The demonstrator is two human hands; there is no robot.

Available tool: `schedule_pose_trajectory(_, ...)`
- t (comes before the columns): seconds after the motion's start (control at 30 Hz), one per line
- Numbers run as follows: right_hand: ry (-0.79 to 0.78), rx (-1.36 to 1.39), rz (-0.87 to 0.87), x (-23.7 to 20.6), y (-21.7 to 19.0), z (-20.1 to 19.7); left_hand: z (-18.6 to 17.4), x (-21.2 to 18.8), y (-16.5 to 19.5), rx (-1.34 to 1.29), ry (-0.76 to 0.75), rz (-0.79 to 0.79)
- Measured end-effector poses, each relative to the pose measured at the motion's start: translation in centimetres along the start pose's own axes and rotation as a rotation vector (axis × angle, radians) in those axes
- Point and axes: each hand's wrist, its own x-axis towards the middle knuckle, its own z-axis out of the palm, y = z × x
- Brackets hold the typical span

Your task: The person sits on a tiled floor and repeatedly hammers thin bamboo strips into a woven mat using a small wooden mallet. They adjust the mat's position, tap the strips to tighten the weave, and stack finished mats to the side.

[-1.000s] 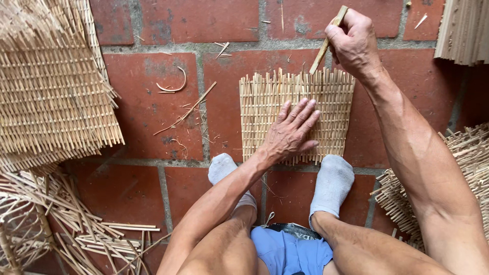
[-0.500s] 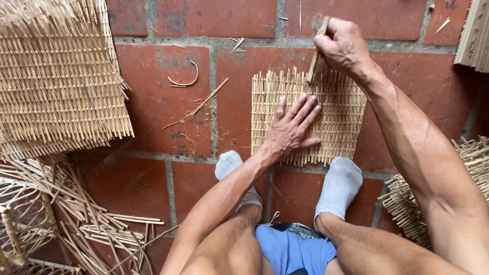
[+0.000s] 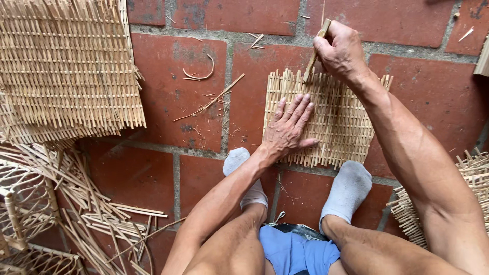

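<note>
Left hand [image 3: 286, 127]: bare, no glove, ring or watch. Right hand [image 3: 342, 51]: bare likewise. Forearms: uncovered, no sleeves visible. Feet: light grey socks [image 3: 348, 189]. Lower body: blue shorts [image 3: 293, 252], dark waistband.

The left hand [image 3: 288, 128] lies flat over the lower left of the small woven bamboo mat [image 3: 340, 121], hiding the weave beneath its palm and fingers. The right hand [image 3: 342, 52] is closed around a thin wooden stick [image 3: 316, 51], so the stick's middle is hidden inside the fist; whether its lower tip touches the mat or slips between the slats cannot be told. The right forearm covers the mat's upper right corner. The large woven panel [image 3: 66, 66] at upper left is cut off by the top and left edges. The woven piece [image 3: 468, 188] at lower right runs past the right edge and under the arm.
</note>
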Motion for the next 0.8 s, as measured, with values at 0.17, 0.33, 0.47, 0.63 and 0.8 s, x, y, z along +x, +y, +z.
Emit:
schedule_pose_trajectory(0.17,-0.103,-0.035,0.088,0.5,1.1,0.5,0.4,0.1,-0.5,-0.002,0.009,0.017)
schedule_pose_trajectory(0.33,-0.161,0.045,0.151,0.9,-0.7,0.0,-0.1,-0.1,-0.2,-0.018,0.008,-0.002)
schedule_pose_trajectory(0.47,-0.067,0.032,0.077,1.5,-3.0,-0.7,-0.3,-0.1,-0.7,-0.011,-0.002,0.016)
schedule_pose_trajectory(0.63,-0.068,0.172,0.14,1.2,-3.2,0.4,-0.1,-0.7,-1.5,-0.023,0.029,-0.02)
schedule_pose_trajectory(0.8,-0.083,0.009,0.051,1.9,-0.5,2.3,0.2,-1.1,-1.6,-0.008,0.023,-0.029)
